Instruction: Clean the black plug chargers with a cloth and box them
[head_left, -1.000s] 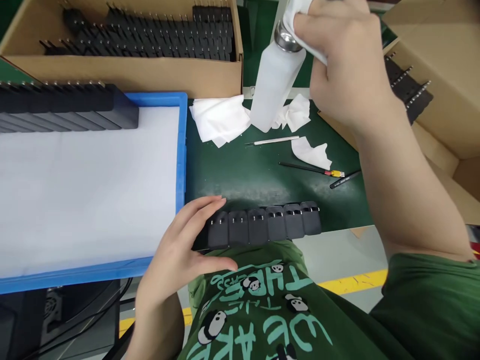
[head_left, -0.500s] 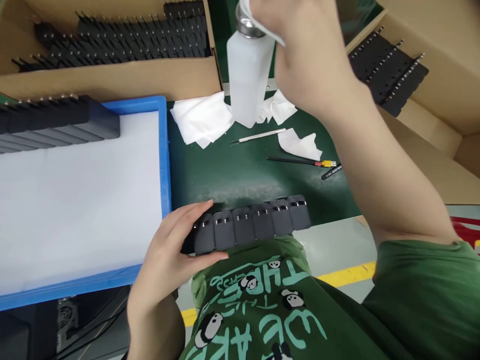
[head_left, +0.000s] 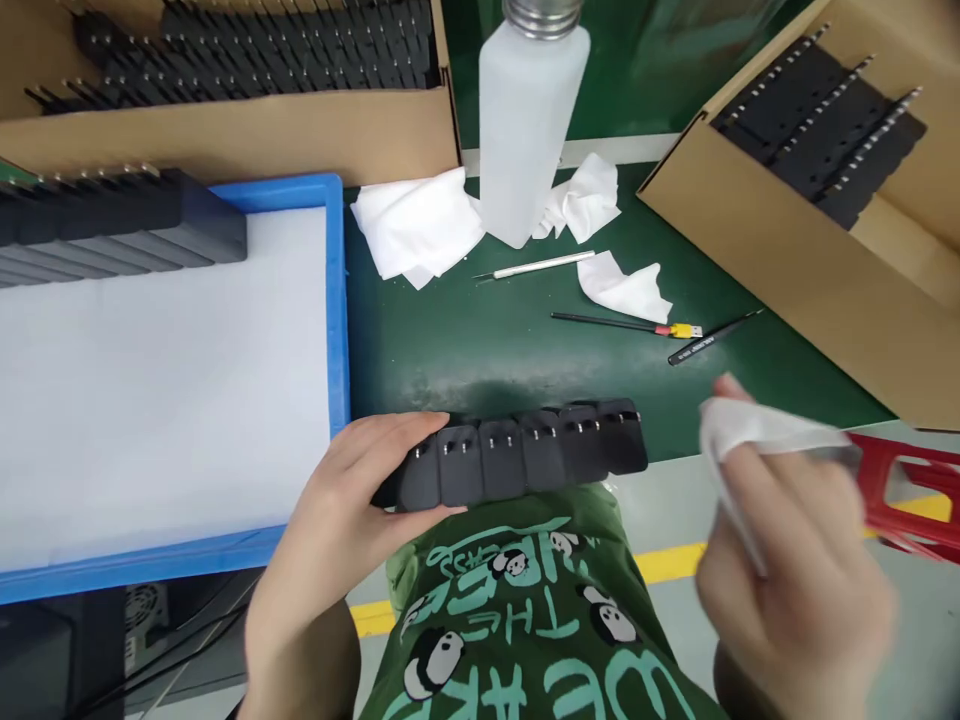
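Note:
My left hand point(head_left: 352, 510) grips the left end of a row of black plug adapters point(head_left: 523, 458), thumb below and fingers above. Their metal pins face up toward me, and the row lies tilted across the near edge of the green table point(head_left: 465, 360). To the right, apart from the row, my right hand point(head_left: 795, 570) is closed on a white wipe point(head_left: 772, 428); it is blurred by motion. A white dispenser bottle point(head_left: 529, 130) with a metal collar stands at the back, its top cut off by the frame.
A blue tray point(head_left: 339, 330) at left holds more black adapters point(head_left: 120, 225). Cardboard boxes point(head_left: 300, 140) point(head_left: 787, 290) with adapters stand behind and at right. Crumpled wipes point(head_left: 420, 225), a white-handled pick point(head_left: 544, 265), a black stick with a yellow USB plug point(head_left: 622, 322) and tweezers point(head_left: 712, 338) lie on the table.
My right hand has come down from the top of the bottle to the lower right, still holding the wipe. My left hand keeps its grip on the adapters; the view has shifted slightly.

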